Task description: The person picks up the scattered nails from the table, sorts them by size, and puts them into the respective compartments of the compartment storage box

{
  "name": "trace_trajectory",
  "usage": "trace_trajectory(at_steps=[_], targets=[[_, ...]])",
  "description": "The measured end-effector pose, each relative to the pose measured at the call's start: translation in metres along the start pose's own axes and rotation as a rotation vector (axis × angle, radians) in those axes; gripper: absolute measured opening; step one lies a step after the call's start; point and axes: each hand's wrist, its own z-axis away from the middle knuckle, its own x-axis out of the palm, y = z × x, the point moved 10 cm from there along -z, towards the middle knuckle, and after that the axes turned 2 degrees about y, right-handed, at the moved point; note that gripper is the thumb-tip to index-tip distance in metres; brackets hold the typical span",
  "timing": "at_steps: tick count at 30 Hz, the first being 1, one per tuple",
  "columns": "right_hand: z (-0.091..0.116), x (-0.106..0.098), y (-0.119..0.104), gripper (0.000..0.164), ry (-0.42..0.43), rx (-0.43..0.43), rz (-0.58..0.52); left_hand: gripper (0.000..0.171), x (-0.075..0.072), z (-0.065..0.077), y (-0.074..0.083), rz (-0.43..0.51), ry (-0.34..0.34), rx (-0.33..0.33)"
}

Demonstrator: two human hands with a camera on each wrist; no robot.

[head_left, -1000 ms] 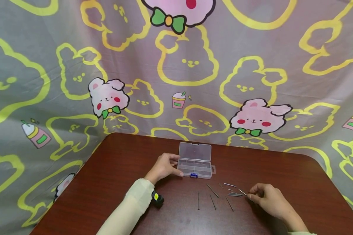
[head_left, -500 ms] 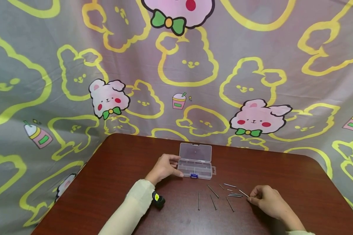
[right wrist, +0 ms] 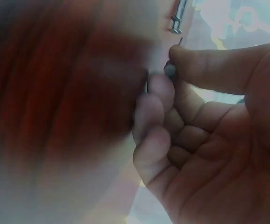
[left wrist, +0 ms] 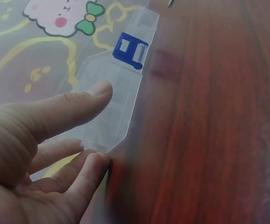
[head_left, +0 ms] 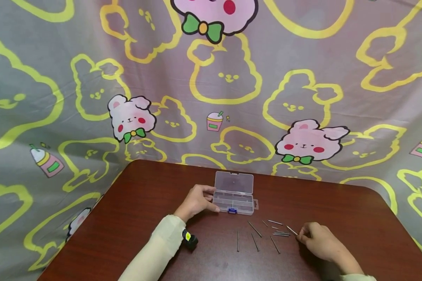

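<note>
A clear plastic compartment box [head_left: 244, 212] with a blue latch [head_left: 232, 210] stands on the table, its lid [head_left: 233, 182] raised at the back. My left hand [head_left: 197, 201] grips the box's left end, thumb along the front and fingers behind. In the left wrist view the thumb [left wrist: 86, 105] presses the clear wall beside the blue latch. At the right, my right hand [head_left: 318, 240] pinches a nail [head_left: 292, 230] between thumb and index finger. Its round head [right wrist: 170, 70] shows at the fingertips in the right wrist view. The other right fingers are curled inward.
Several nails lie loose between the box and my right hand, among them a long nail [head_left: 237, 241], a slanted nail [head_left: 275, 245] and a close cluster of nails [head_left: 281, 234]. A patterned cloth [head_left: 246, 117] hangs behind the brown table [head_left: 154, 179].
My right hand has shifted very slightly to the right with the nail still pinched. My left hand and the box keep their places.
</note>
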Motion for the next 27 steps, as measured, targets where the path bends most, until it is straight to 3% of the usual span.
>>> trace_trajectory(at_steps=[3, 6, 9, 12, 20, 27], targets=[[0.000, -0.002, 0.004, 0.012, -0.026, -0.007, -0.086, 0.073, 0.001, 0.001, -0.001, 0.011, -0.003, -0.003], [-0.003, -0.001, 0.006, 0.007, -0.081, -0.050, -0.259, 0.072, -0.001, 0.001, -0.002, 0.016, 0.000, -0.005], [-0.006, 0.002, 0.008, 0.011, -0.136, -0.067, -0.450, 0.073, -0.001, 0.001, -0.002, 0.015, 0.001, -0.001], [-0.007, 0.002, 0.009, 0.016, -0.151, -0.055, -0.567, 0.073, 0.000, 0.000, -0.002, 0.020, -0.005, 0.003], [-0.011, 0.005, 0.002, 0.023, -0.157, -0.012, -0.686, 0.074, 0.001, 0.000, -0.002, 0.009, -0.011, 0.003], [-0.016, 0.004, -0.001, 0.025, -0.164, 0.000, -0.680, 0.073, 0.001, 0.000, -0.003, 0.018, -0.009, -0.007]])
